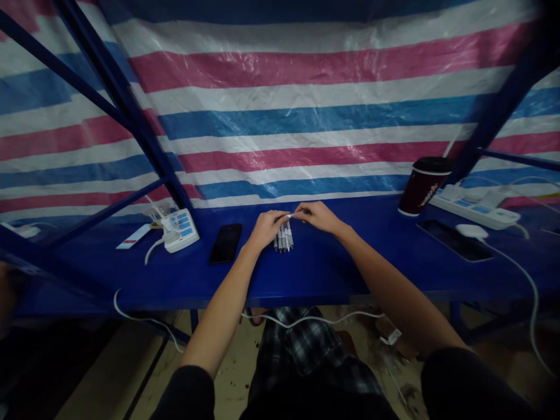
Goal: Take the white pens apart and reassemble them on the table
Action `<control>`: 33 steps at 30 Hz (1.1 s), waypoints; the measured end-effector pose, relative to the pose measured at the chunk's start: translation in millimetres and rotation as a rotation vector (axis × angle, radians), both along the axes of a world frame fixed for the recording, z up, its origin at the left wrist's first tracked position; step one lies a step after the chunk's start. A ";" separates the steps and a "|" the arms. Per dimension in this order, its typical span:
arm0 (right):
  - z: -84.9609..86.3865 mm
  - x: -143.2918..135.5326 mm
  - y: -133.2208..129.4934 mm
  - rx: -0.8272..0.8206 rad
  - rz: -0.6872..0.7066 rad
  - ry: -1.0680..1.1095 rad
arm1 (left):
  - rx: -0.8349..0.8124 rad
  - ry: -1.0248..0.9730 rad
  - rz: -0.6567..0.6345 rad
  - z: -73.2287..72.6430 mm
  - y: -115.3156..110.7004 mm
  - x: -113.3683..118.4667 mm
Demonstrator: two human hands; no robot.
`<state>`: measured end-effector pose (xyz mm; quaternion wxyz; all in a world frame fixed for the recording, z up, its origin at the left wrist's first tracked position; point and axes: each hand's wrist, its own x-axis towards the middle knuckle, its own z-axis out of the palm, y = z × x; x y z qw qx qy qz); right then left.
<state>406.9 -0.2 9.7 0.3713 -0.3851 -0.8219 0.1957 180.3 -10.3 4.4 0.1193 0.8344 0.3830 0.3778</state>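
Observation:
Both my hands meet over the blue table, holding one slim white pen crosswise between them. My left hand pinches its left end, and my right hand pinches the darker right end. Just below the fingers, several white-and-grey pens lie side by side on the tabletop, tips toward me. Their far ends are partly hidden behind my left hand and the held pen.
Left of my hands lie a black phone and a white power strip. On the right stand a dark lidded cup with a straw, another phone, a white charger and a second power strip. A white cable hangs below the table edge.

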 end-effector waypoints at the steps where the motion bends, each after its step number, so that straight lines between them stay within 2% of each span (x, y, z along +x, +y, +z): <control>1: 0.4 0.3 -0.3 -0.010 -0.001 -0.002 | 0.001 0.006 -0.010 0.6 -0.3 0.2; 6: 3.5 1.0 -2.8 0.033 0.029 -0.001 | 0.024 -0.001 -0.032 2.8 -1.9 0.0; 12: 4.8 -0.2 -4.1 -0.075 0.061 0.007 | 0.107 0.111 0.003 6.0 -3.9 -1.8; 14: 1.6 -4.2 -3.2 -0.196 0.103 0.113 | 0.171 0.067 0.059 10.0 -5.9 -1.5; 17: -4.6 -14.6 -3.2 -0.486 0.277 0.304 | 0.242 -0.166 0.198 15.5 -7.7 -1.4; 19: -7.5 -22.1 -5.0 -0.612 0.400 0.353 | 0.200 -0.326 0.210 16.5 -6.8 -1.9; 21: -9.4 -28.1 -7.4 -0.666 0.465 0.373 | 0.114 -0.439 0.143 14.9 -4.0 -2.5; 25: -12.5 -33.7 -8.4 -0.676 0.476 0.420 | -0.046 -0.589 0.015 8.7 5.1 -3.0; 29: -15.6 -34.4 -5.0 -0.674 0.473 0.452 | -0.158 -0.728 -0.048 5.7 12.2 -3.4; 33: -15.8 -36.1 -6.5 -0.666 0.456 0.444 | -0.253 -0.758 -0.102 6.2 10.5 -2.1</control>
